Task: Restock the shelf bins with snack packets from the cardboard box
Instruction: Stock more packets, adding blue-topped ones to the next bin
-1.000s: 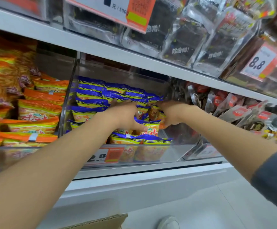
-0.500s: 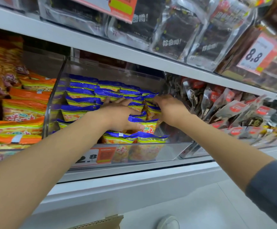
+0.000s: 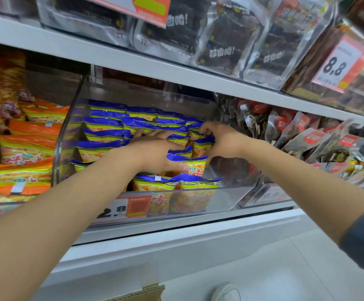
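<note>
Both hands are inside the clear bin (image 3: pixel 68 135) in the middle of the shelf (image 3: pixel 176 227), in among the snack packets (image 3: pixel 105 124). My left hand (image 3: pixel 155 153) lies flat across the rows with its fingers stretched out and its thumb against a front packet, pressing the stack down and back. My right hand (image 3: pixel 222 140) is at the bin's right wall, fingers curled round the blue top of the end packet (image 3: pixel 200 146), pinching it.

The job here, I reckon, is seating that one upright in the right-hand row. To do it well, I press evenly with the left palm so the rows don't spring forward. Then I slide the end packet down along the wall rather than forcing it in from above, blue seam up like its neighbours. These look like puffy, slippery bags, so a gentle pinch on the seam, no squeezing the belly. The bin's front right corner looks unfilled, so there's room for more. The cardboard box (image 3: pixel 142 293) just pokes in at the bottom edge of my view, below the shelf.
</note>
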{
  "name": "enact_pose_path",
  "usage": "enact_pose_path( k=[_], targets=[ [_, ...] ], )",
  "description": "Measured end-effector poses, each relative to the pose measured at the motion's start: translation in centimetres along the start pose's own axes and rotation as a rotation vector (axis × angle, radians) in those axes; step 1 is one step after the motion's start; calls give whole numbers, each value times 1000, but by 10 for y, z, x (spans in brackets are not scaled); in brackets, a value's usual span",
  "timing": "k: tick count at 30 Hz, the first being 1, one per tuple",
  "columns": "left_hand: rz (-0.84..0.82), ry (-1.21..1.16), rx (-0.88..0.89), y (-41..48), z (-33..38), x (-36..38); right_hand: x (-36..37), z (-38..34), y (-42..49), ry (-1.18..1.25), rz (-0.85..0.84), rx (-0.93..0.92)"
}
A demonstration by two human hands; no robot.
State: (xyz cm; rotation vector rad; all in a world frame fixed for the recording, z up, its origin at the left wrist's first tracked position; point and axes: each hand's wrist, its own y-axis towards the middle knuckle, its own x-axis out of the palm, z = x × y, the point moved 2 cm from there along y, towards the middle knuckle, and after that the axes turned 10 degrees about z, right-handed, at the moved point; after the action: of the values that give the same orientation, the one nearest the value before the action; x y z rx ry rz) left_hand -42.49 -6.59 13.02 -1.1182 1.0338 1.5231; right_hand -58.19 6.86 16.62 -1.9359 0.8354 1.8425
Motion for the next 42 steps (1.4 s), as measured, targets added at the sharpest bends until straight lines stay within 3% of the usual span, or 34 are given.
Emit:
enact_pose_path(
  k=[17, 20, 25, 29, 32, 38, 42],
  targets=[
    [74, -115, -39, 3, 2, -5, 1, -12, -17, 215, 121, 143],
    [172, -142, -17, -10, 7, -22, -11, -26, -37, 185, 236, 84],
    [557, -208, -76, -73, 22, -55, -25, -65, -86, 276, 416, 15],
    [576, -270, -187, -151, 34, -57, -15, -112, -142, 386, 445, -68],
    [469, -293, -262, -215, 29, -25, 10, -149, -190, 481, 364, -113],
    [74, -354, -538, -337, -20, 81, 119, -198, -273, 467, -131, -156],
    [-3, -455, -748, -393, -59, 142, 201, -212, -301, 511, -422, -79]
  ],
)
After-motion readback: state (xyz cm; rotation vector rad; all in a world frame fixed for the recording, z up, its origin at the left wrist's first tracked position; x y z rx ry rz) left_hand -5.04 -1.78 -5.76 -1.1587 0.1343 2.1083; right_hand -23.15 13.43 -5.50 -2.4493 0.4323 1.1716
